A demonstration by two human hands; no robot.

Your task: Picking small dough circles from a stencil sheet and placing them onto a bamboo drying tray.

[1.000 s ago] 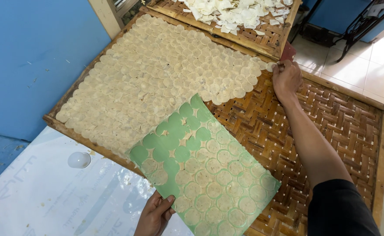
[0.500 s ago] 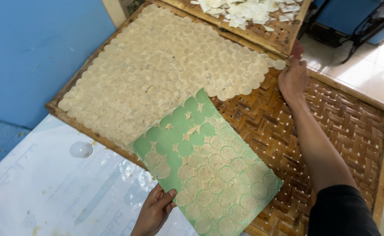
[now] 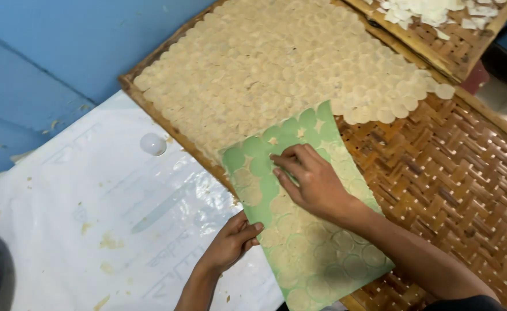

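Near: left hand pinches near-left edge of green flat plastic sheet, covered w/ thin pale round wafers. Right hand flat on sheet, fingers spread, holding nothing.

Far: brown woven bamboo tray under sheet, far-left part filled w/ wafers.

Step, prob.: lifting wafers off. Next needs gentle peel.

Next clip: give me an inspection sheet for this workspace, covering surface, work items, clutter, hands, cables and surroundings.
Surface: woven bamboo tray, its left part covered in pale round discs; white plastic sheet beside it.
Work items: green sheet carrying discs, lying over the tray's edge.
Clutter: crumbs and smears on the plastic sheet; a clear round blob.
Hands: right hand flat on the green sheet; left hand grips its edge.
Cables: nothing seen.
Surroundings: blue wall; second tray with white pieces.
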